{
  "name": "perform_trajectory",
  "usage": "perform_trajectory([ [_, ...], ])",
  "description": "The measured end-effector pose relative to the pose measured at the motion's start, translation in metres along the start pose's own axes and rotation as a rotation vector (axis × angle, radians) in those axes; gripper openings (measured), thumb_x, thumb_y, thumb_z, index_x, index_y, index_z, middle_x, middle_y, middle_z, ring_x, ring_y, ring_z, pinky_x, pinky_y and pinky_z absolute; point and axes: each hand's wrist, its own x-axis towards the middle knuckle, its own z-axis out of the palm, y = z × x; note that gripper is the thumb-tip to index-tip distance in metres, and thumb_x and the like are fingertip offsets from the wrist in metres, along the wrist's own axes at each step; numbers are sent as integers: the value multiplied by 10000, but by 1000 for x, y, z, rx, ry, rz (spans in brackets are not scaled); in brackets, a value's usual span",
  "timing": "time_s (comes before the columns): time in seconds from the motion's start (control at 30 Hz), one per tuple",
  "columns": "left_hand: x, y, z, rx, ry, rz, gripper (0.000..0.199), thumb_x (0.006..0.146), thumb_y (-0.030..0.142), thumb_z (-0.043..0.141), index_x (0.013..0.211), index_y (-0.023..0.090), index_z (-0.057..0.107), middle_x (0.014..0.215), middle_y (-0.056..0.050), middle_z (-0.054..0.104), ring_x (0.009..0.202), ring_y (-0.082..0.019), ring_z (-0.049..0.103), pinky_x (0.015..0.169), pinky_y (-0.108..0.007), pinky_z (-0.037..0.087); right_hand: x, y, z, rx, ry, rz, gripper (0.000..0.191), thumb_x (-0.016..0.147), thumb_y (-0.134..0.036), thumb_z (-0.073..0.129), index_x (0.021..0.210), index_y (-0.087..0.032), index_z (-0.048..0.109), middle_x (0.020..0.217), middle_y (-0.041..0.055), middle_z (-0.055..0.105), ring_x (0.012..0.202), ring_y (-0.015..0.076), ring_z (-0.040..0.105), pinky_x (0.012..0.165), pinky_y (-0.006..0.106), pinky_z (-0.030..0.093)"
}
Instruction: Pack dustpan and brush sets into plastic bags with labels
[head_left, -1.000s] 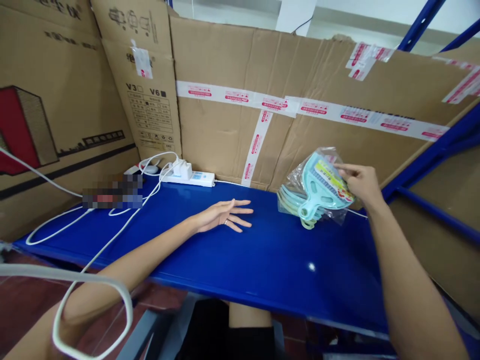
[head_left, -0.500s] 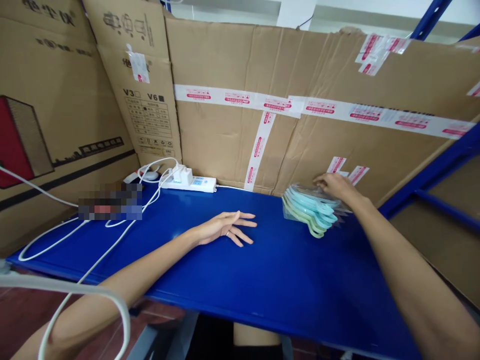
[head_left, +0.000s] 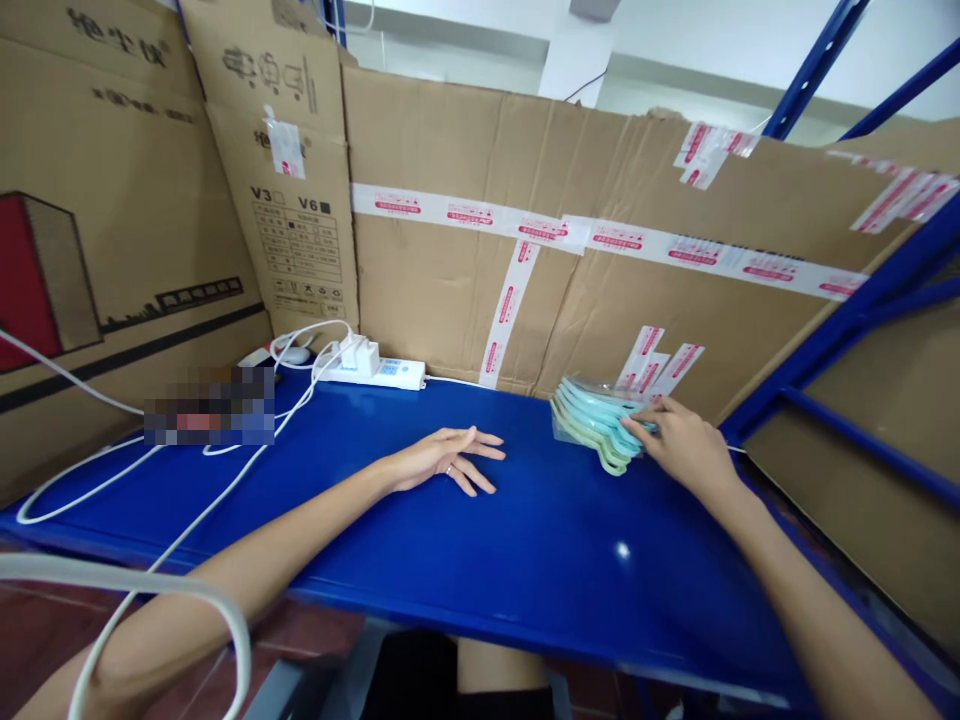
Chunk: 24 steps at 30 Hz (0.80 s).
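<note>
A stack of small plastic hangers, light blue above and pale green below, lies at the back right of the blue table, partly inside a clear plastic bag. My right hand is at the stack's right end, thumb and fingers bent around the edge of the blue hangers. Its grip is partly hidden, so I cannot tell how many it holds. My left hand rests on its side near the table's middle, fingers spread, with a ring on one finger. Nothing is in it, and it is apart from the hangers.
A white power strip with plugs and white cables stands at the back left, beside a pixelated item. Taped cardboard walls the back of the blue table. A blue metal frame stands at right.
My right hand has come down from behind the hangers to their right end, its fingers now on the blue ones. My left hand stays put. The view has shifted slightly.
</note>
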Motion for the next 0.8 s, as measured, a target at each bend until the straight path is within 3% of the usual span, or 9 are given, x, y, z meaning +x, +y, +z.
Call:
perform_trajectory([
  [0.23, 0, -1, 0, 21, 16, -11, 576, 1052, 592, 529, 1427, 176, 661, 1530, -260, 586, 1024, -353, 804, 770, -385, 660, -19, -15, 22, 111, 34, 43, 434, 1002, -469, 620, 1307, -174, 706, 1166, 161, 677, 908, 298, 733, 802, 396, 565],
  [0.37, 0, -2, 0, 38, 16, -18, 566, 1048, 585, 546, 1416, 171, 663, 1520, -256, 597, 1026, -350, 804, 772, -374, 662, -31, -42, 28, -26, 39, 137, 459, 1018, -445, 584, 1371, -152, 596, 1240, 212, 608, 823, 316, 735, 690, 402, 544],
  [0.5, 1, -3, -1, 52, 14, -12, 573, 1049, 586, 546, 1427, 170, 656, 1521, -261, 594, 1027, -347, 803, 762, -362, 659, -40, -61, 37, -50, 41, 160, 586, 972, -496, 656, 1400, -136, 482, 1293, 234, 519, 700, 280, 727, 608, 372, 511],
  [0.7, 0, -1, -2, 61, 3, -17, 580, 1041, 596, 562, 1417, 166, 662, 1529, -265, 585, 1031, -349, 802, 771, -383, 657, -42, -61, 50, 82, 103, 170, 593, 963, -322, 677, 1461, -130, 417, 1350, 236, 462, 799, 280, 726, 658, 361, 524],
  [0.8, 0, -1, -2, 69, 6, -16, 577, 1046, 596, 553, 1412, 165, 666, 1532, -263, 583, 1035, -350, 801, 774, -382, 654, -43, -58, 54, 146, 117, 169, 574, 963, -322, 664, 1460, -140, 444, 1369, 234, 453, 832, 289, 714, 684, 382, 538],
])
